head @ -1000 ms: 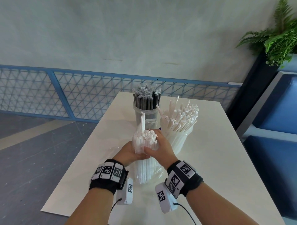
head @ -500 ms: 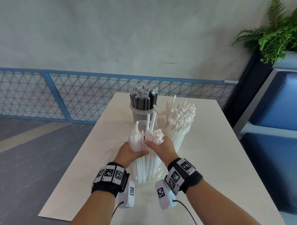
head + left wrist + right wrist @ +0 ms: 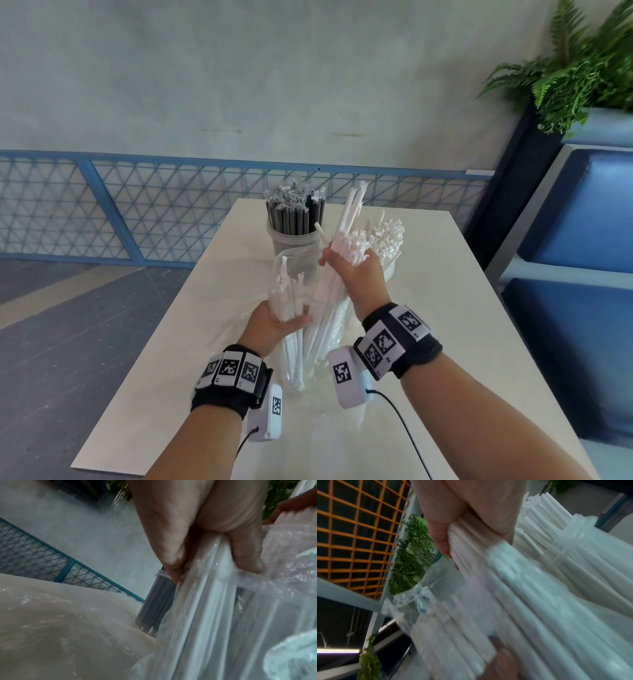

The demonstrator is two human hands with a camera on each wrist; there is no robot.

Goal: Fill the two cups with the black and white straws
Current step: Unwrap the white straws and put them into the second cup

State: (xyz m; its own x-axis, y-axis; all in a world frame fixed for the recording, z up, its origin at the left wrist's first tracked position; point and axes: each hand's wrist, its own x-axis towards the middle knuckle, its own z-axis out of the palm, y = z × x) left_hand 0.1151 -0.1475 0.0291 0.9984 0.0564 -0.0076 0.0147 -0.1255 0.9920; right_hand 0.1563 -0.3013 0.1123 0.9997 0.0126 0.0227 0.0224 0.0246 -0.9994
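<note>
On the white table [image 3: 462,308] the far clear cup [image 3: 286,240] is packed w/ black straws [image 3: 294,216], the cup beside it [image 3: 390,270] w/ white straws [image 3: 387,233]. Vs 0.5 s ago the one bunch in the clear plastic bag [image 3: 329,329] is split. R hand [image 3: 356,277] has risen, fist round its bundle of white straws [image 3: 346,226] and tilting it toward the white cup; L hand [image 3: 274,322] stays low, gripping the smaller bundle [image 3: 284,294] thru the bag.

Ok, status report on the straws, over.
Right hand grips a bundle of white straws, partly out of the plastic bag. Left hand holds the bag with remaining straws. Both cups already hold straws; nothing blocking.
</note>
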